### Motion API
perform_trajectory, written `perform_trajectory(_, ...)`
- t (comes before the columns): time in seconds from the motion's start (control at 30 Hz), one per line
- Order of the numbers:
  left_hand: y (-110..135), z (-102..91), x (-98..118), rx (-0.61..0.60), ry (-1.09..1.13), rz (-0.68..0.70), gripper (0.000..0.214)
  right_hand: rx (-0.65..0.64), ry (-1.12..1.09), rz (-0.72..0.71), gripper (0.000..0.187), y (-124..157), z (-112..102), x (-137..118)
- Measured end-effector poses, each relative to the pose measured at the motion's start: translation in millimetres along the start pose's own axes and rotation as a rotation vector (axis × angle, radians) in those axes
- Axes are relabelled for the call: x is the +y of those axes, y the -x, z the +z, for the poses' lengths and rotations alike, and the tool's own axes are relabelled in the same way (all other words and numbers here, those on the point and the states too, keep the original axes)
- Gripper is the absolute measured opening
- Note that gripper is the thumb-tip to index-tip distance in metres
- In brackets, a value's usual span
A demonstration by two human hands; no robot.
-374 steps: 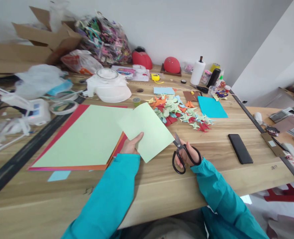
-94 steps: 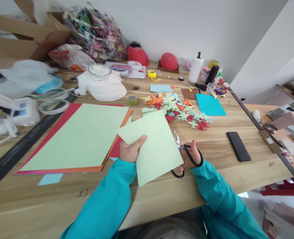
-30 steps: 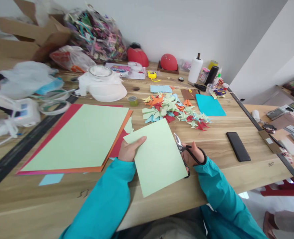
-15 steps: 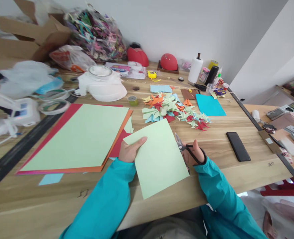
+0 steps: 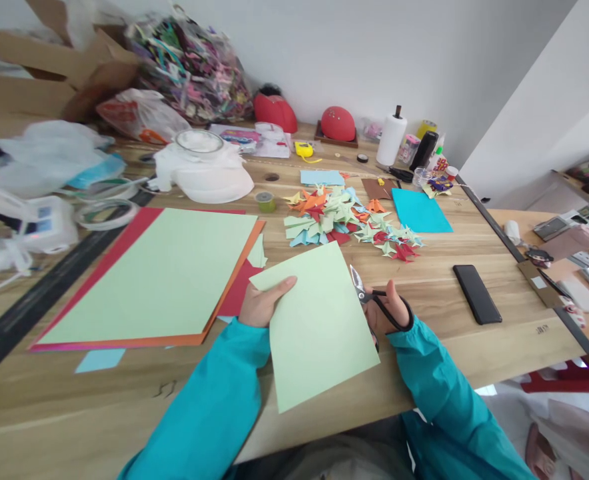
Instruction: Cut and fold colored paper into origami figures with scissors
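My left hand (image 5: 264, 302) pinches a pale green sheet of paper (image 5: 322, 327) by its upper left edge, thumb on top and fingers hidden beneath. The sheet is held tilted above the table's front. Just right of it, my right hand (image 5: 387, 310) grips black-handled scissors (image 5: 358, 285), fingers through the loops. Their blades point up and away, close beside the sheet's right edge; whether they touch it I cannot tell. Beyond the sheet lies a heap of folded paper pieces (image 5: 339, 212) in green, orange, red and blue.
Large coloured sheets (image 5: 154, 277) lie stacked on the left. To the right are a black phone (image 5: 477, 293) and a turquoise paper square (image 5: 421, 211). A tape roll (image 5: 264, 201), a yellow tape measure (image 5: 304, 150) and a white bottle (image 5: 392, 139) stand farther back on the table.
The pale green sheet has tilted slightly, its lower edge shifting down and a little left. My right hand and the scissors have barely moved.
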State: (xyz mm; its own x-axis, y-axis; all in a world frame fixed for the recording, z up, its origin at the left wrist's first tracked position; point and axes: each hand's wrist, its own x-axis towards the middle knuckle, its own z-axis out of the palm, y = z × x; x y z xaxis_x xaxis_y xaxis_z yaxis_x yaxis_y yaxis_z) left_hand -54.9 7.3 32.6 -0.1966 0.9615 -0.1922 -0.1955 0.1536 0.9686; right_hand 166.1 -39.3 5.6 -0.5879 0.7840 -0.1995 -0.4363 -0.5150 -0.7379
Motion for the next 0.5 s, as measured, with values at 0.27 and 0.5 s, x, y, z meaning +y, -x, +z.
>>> perform_trajectory(0.27, -6.0, -4.6, -3.1, 0.037, -0.004, -0.036, 0.047, 0.197, -0.024, -0.145, 0.093, -3.6, 4.5, 0.1)
perform_trajectory(0.5, -2.2, -0.6, -2.2, -0.008, 0.022, -0.042, 0.048, 0.124, -0.009, -0.108, 0.094, -2.6, 2.5, 0.2)
